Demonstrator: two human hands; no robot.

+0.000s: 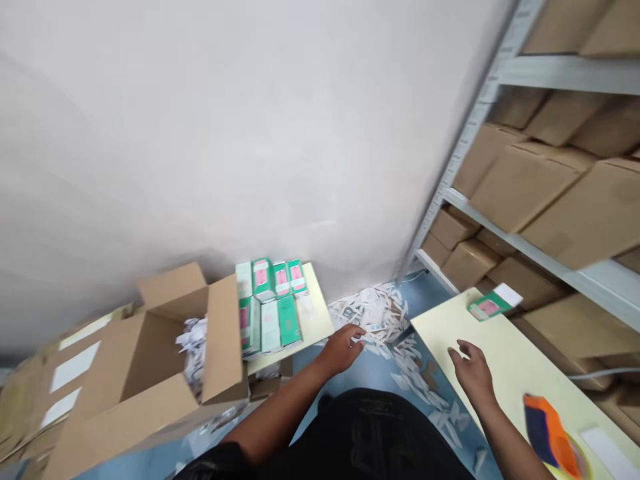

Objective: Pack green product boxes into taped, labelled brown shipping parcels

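Observation:
My left hand (343,348) is held over the gap between two pale yellow tabletops, its thumb and fingers apart and nothing in it. Just left of it, green and white printed boxes (289,320) stand in rows on the left tabletop (315,293). My right hand (471,371) hovers by the near edge of the right tabletop (453,317), fingers curved and apart, holding nothing. Beyond that hand lies a single green box (490,304) with a pink panel and a white flap sticking out.
An open carton (223,333) with crumpled paper (194,350) stands at left. Paper scraps (373,313) litter the blue floor by the wall. Shelving (533,250) with brown cartons (525,183) rises on the right. An orange and dark blue item (553,433) lies on the right tabletop.

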